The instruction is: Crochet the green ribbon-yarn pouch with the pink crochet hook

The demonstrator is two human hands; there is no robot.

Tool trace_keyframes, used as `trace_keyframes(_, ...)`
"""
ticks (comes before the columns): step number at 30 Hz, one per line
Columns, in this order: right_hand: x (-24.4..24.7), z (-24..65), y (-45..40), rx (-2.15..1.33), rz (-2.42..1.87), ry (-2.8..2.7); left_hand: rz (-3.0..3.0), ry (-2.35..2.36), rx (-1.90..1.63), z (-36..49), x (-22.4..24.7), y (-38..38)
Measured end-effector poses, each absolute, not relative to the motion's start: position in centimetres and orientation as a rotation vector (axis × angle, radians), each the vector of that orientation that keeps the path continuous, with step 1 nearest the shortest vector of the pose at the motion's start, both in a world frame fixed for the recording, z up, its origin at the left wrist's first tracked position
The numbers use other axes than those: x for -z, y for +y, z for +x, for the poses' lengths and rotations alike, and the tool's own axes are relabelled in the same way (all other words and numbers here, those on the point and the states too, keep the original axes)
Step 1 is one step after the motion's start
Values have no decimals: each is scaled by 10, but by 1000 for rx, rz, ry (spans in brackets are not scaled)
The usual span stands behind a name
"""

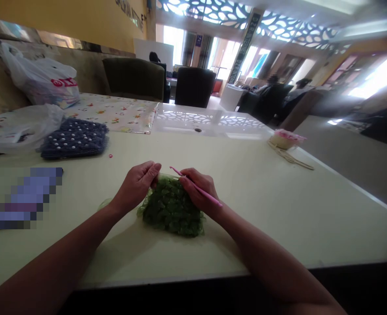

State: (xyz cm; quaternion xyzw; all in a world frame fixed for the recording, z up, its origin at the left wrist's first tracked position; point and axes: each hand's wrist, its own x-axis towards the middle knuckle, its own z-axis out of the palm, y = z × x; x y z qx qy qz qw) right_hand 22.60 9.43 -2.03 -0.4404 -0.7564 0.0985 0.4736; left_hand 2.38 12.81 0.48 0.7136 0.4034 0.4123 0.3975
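Observation:
A piece of green crochet work [173, 208], dark and ruffled with a sheer, paler edge, hangs between my hands above the table. My left hand [143, 177] pinches its upper left corner, thumb pressed against the fingers. A pink crochet hook [203, 192] slants through my right hand [200, 187], its hooked tip pointing up and left toward my left hand. The right fingers also touch the upper right edge of the green piece. Pale green sheer ribbon yarn lies partly hidden behind my left wrist.
On the pale table [278, 210] lie a navy piece with white beads [77, 138], a small pink ring [111, 156] and a blurred-out bluish object [26, 197]. Plastic bags [45, 81] stand at left. A pink-topped cream bundle [287, 139] sits near the right edge. People sit farther back.

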Motion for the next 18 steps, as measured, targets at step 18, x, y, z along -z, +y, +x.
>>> trace_keyframes(18,19,223,90,-389,-1011,-1836,1237,581,-1062,23,-15,126)
